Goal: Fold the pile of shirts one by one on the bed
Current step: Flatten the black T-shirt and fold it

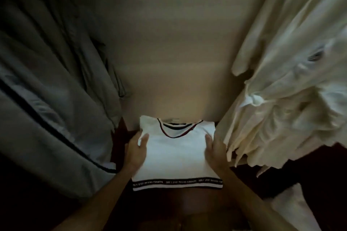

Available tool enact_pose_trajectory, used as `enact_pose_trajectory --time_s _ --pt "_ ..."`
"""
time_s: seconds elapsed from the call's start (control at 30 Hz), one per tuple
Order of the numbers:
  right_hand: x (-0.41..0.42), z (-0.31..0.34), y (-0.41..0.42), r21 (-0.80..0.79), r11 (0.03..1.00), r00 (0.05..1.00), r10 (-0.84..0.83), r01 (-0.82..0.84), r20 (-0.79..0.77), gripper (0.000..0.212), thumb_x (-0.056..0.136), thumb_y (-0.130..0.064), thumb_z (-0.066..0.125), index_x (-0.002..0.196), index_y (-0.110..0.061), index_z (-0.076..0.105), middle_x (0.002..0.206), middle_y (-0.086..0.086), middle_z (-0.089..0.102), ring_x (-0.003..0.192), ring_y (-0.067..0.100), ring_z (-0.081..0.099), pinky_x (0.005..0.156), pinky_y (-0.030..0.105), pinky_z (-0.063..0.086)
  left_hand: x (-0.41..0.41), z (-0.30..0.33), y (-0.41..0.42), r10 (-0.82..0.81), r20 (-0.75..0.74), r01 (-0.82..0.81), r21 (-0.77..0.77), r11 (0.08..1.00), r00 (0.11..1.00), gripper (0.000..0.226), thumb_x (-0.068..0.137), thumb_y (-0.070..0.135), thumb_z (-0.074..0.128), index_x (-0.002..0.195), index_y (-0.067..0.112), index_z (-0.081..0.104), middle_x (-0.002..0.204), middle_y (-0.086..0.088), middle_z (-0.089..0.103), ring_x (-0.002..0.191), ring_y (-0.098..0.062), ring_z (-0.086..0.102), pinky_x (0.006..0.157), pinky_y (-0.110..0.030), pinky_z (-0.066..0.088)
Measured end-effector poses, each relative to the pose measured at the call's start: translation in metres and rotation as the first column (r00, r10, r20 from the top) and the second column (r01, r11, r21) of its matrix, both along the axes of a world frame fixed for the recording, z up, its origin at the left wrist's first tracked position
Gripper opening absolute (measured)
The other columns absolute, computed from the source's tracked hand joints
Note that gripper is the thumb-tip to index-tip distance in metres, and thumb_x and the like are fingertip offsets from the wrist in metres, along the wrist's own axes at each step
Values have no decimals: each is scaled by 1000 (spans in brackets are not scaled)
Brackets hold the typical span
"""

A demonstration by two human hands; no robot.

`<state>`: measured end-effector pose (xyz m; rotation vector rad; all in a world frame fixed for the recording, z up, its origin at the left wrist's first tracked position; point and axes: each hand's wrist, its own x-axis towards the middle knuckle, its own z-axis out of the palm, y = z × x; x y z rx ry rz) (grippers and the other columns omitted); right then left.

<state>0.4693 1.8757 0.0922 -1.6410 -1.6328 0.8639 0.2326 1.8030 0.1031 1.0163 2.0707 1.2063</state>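
A white shirt (pixel 176 154) folded into a rectangle sits in front of me, its dark-trimmed neckline at the far edge and a black lettered band along the near hem. My left hand (pixel 136 149) holds its left edge, thumb on top and fingers underneath. My right hand (pixel 216 148) holds the right edge the same way, thumb lying on the fabric. The shirt sits at the near end of the beige bed (pixel 169 62).
A grey garment (pixel 52 90) with a dark stripe lies spread on the left. A rumpled cream pile of cloth (pixel 285 88) covers the right side. Another pale cloth (pixel 293 210) lies at the lower right. The near foreground is dark.
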Motion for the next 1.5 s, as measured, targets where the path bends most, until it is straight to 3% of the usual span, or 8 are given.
enact_pose_trajectory --time_s 0.27,0.47,0.73,0.9,1.1,1.33,1.43,1.5 --pt "-36 -187 95 -127 983 983 111 -130 -149 27 104 -35 38 119 -21 56 104 -8 69 94 7 67 85 31 51 -23 -177 83 157 58 -149 -123 981 986 20 101 30 50 106 19 66 105 1 68 103 -19 62 90 -32 43" --pt "-83 -267 152 -87 988 979 107 -124 -176 17 98 -54 38 99 -50 54 62 -12 57 53 7 56 53 28 45 -53 -256 141 350 67 -333 -188 924 934 38 100 22 54 131 0 58 127 -15 60 122 -31 54 95 -30 35" --pt "-143 -320 251 -222 971 972 29 -83 -234 38 104 -40 42 135 -21 52 113 -7 62 103 12 58 96 36 48 -144 -333 235 297 96 -285 -115 951 950 30 99 27 58 119 5 66 109 -11 65 103 -25 60 90 -39 49" --pt "-134 -381 264 -611 784 968 -60 -105 -244 33 101 -28 55 123 -7 44 95 5 55 70 15 54 55 29 47 -157 -397 213 416 221 -281 -462 841 882 60 88 55 60 116 2 62 112 -18 62 98 -34 61 77 -36 46" --pt "-100 -377 230 -576 779 962 126 -247 -242 16 97 -24 60 83 -19 54 74 -7 56 58 -9 59 48 3 38 -128 -391 168 344 136 -265 -407 874 929 33 93 47 59 95 14 63 86 0 61 82 -23 60 72 -32 47" --pt "-95 -385 230 -484 846 956 93 -224 -279 15 98 -29 58 105 -17 63 94 -1 70 83 15 69 67 20 56 -145 -387 178 370 -45 -361 -358 862 928 33 94 23 66 68 6 58 70 -13 59 71 -28 58 67 -33 42" --pt "-99 -390 217 -475 864 977 209 -167 35 49 97 -55 46 111 -11 62 101 7 66 90 17 62 72 11 44 -141 -397 165 382 26 -325 -472 820 924 28 94 21 67 71 6 61 82 -18 66 83 -40 65 70 -40 50" --pt "-110 -391 210 -292 956 895 161 -37 415 66 95 -61 44 145 -17 40 142 10 47 129 29 46 102 38 39 -126 -394 171 308 -92 -311 -514 800 947 37 95 33 63 118 4 63 128 -26 59 115 -41 57 94 -49 47"
